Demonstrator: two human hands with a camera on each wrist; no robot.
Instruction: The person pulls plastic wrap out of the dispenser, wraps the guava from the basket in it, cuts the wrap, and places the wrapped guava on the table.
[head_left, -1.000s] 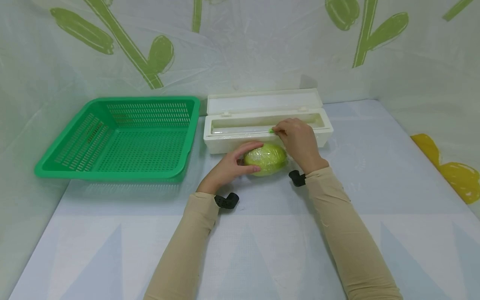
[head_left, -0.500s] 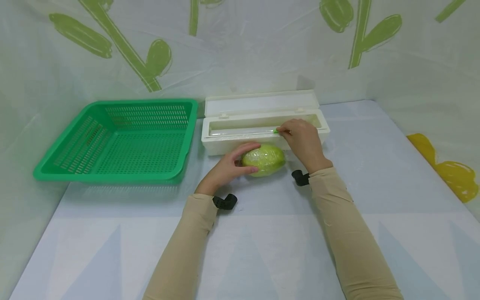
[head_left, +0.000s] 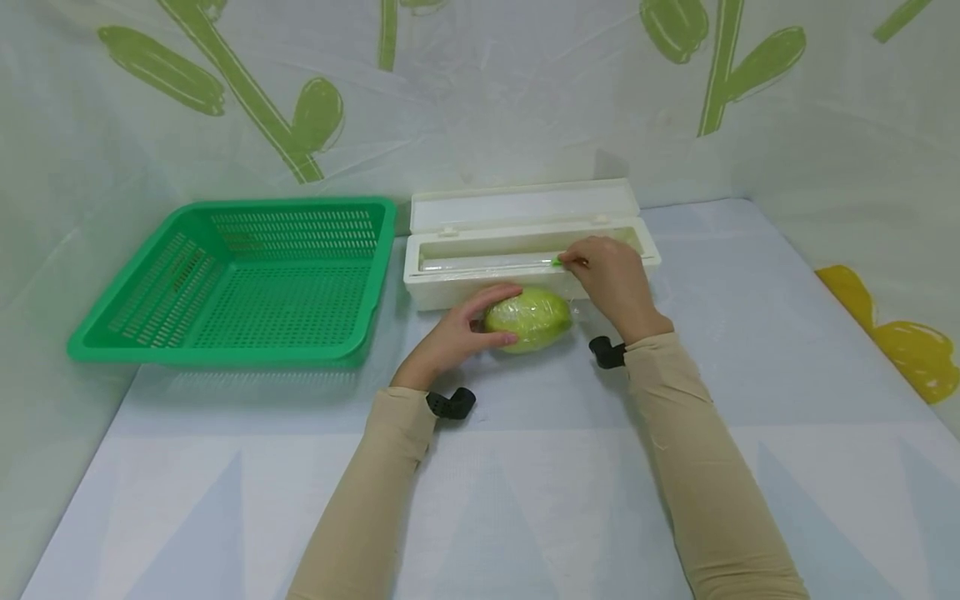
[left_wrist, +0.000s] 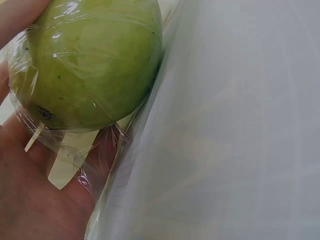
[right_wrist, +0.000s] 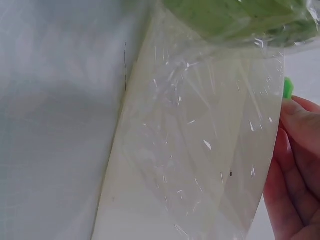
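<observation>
A green oval fruit [head_left: 534, 319] wrapped in clear cling film lies on the table against the front of a white cling film box [head_left: 465, 293]. My left hand [head_left: 450, 342] holds the fruit's left end, thumb in front and fingers behind. Wrinkled film covers the fruit [left_wrist: 95, 65] in the left wrist view. With thumb and fingertips, my right hand [head_left: 617, 279] pinches a small green slider [head_left: 557, 262] at the box's front edge. Clear film [right_wrist: 200, 135] spreads over the box front below the fruit in the right wrist view. A pale roll [head_left: 480, 262] lies inside the box.
The box's lid [head_left: 525, 204] stands raised behind it, by the back wall. A green slatted plastic basket [head_left: 225, 355] stands to the left of the box, with nothing in it. A pale patterned cloth [head_left: 510, 500] covers the table.
My right hand has moved a little to the right along the box's front edge, with the green slider in its fingers. The left hand stays on the fruit.
</observation>
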